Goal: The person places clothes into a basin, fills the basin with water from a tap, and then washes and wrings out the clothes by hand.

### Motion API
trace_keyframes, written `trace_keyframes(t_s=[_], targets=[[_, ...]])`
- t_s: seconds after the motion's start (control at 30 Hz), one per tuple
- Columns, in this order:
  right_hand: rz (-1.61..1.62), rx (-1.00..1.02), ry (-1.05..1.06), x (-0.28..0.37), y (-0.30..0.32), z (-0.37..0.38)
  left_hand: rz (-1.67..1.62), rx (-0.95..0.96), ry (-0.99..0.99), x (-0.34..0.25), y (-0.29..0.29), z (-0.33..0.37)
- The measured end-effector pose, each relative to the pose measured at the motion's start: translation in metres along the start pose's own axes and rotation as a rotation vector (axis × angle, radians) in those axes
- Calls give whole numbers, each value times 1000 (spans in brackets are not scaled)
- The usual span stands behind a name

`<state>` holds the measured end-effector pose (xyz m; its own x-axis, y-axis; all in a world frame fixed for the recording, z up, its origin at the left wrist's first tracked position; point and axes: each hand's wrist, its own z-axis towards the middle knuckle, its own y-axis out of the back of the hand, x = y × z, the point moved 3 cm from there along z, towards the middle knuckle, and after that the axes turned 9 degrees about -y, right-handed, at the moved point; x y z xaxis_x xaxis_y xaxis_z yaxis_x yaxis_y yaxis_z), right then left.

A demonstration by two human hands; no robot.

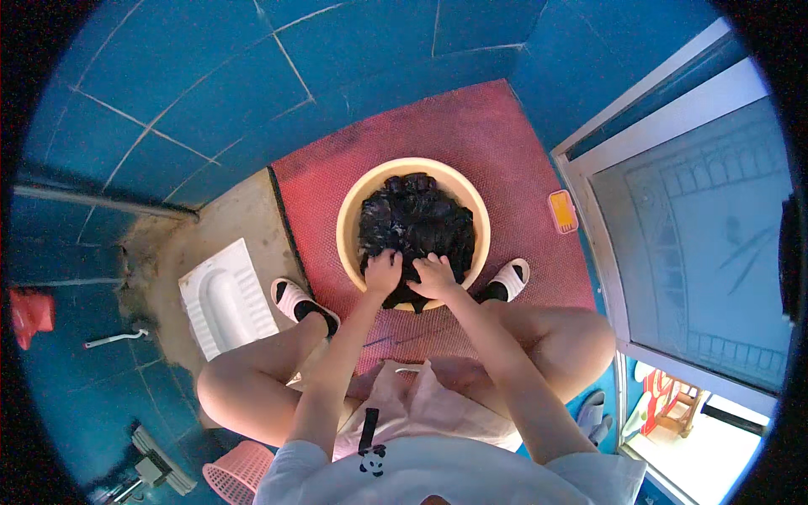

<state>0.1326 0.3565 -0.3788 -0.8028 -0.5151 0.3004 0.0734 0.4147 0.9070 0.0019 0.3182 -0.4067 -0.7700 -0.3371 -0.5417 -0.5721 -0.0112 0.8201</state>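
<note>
From where I stand, the person squats over one round cream basin (348,210) set on a red mat (505,143), and inside it sits one dark, wet heap of cloth (414,215) filling most of the bowl. Both hands are down at the near rim: the left hand (383,271) is curled with its fingers dug into the cloth, and the right hand (436,275) is bunched on the same heap just beside it, knuckles up.

To scrub well, I judge the two fists should work against each other, one pinning a fold while the other rubs across it, then turn the heap so fresh cloth comes up from below. Keeping the weight low over the basin would stop it sliding on the mat (the squat looks steady enough).

Counting from big to small: one red mat, one white squat pan (220,296) set in the floor to the person's left, one basin, one heap of cloth, one pink plastic basket (236,473) near the lower edge, two white slippers on the feet (left slipper (290,296), right slipper (512,276)), two hands, and one small orange bar (562,211) lying on the mat by the door frame.
</note>
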Motion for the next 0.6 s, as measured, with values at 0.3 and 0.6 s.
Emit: trace_keyframes(t_s=[0.3,0.6], targets=[[-291,403,161,28,1,-20,-235,90,318,-37,4,98],[-88,160,-55,8,21,-17,-801,0,498,76,-35,116]])
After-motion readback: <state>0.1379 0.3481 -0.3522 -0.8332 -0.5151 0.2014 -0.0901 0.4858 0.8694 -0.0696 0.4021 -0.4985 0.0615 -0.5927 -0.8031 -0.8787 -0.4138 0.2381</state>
